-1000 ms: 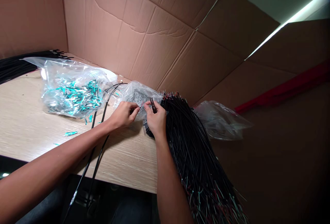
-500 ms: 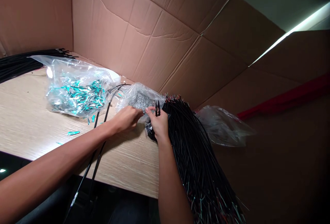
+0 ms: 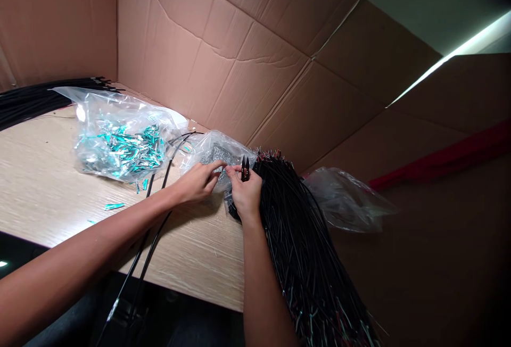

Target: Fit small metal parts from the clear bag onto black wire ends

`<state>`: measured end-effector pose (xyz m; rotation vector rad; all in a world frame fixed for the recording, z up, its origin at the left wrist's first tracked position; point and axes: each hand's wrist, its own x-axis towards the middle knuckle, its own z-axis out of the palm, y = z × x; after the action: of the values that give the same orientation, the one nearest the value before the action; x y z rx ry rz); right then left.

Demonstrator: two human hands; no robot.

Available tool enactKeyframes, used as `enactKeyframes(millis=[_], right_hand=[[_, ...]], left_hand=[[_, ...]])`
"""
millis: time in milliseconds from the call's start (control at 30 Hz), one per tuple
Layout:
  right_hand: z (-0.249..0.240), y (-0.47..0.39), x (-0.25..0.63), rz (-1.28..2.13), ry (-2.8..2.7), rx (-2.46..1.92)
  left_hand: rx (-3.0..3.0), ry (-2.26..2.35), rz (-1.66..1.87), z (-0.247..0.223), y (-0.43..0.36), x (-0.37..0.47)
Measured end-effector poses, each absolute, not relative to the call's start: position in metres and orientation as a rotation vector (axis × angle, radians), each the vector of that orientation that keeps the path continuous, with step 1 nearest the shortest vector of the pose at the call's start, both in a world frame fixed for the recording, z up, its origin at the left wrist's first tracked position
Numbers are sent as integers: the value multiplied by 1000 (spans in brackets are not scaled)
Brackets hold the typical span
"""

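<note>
My right hand (image 3: 246, 195) is closed around small black snips (image 3: 245, 168), whose blades point up. Its thumb and forefinger pinch together at the tip of my left hand (image 3: 202, 179). The left fingers are bent, with the forefinger stretched to that meeting point; whatever is pinched there is too small to make out. Just behind the fingertips lies a clear bag of small silvery pieces (image 3: 221, 154). Black cables (image 3: 157, 232) pass beneath my left forearm and hang over the table's front edge. A dark bundle in clear plastic (image 3: 231, 206) sits partly hidden by my right hand.
A thick bundle of black cables (image 3: 303, 240) with coloured wire ends lies right of my right arm. To the left are a clear bag with teal and silver strips (image 3: 131, 147) and more black cables (image 3: 43, 97). Cardboard (image 3: 223, 33) walls in the wooden table (image 3: 199, 251).
My left hand has shifted slightly right, and its forefinger now reaches the right fingertips. The right hand keeps the snips and has barely moved. The view has tilted a little.
</note>
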<state>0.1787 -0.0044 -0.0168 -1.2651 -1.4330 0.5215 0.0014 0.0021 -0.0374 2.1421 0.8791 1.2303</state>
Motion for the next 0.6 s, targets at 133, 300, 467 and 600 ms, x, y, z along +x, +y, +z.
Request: enactKeyframes(millis=[133,300,467,600], right_hand=[[-17,-3,178,501,-1390,-1260],[-18,-2,178,461,-1361,-1242],[-19,-1,176,468,-1343,-1209],[-19,-3,176,502,-1382,-1226]], left_hand=[[2149,802,1240,-36,5,-1],[2191,906,1237,-39,9,2],[2132,912,1353,-39,10,4],[1817,860,1168,-36,8,5]])
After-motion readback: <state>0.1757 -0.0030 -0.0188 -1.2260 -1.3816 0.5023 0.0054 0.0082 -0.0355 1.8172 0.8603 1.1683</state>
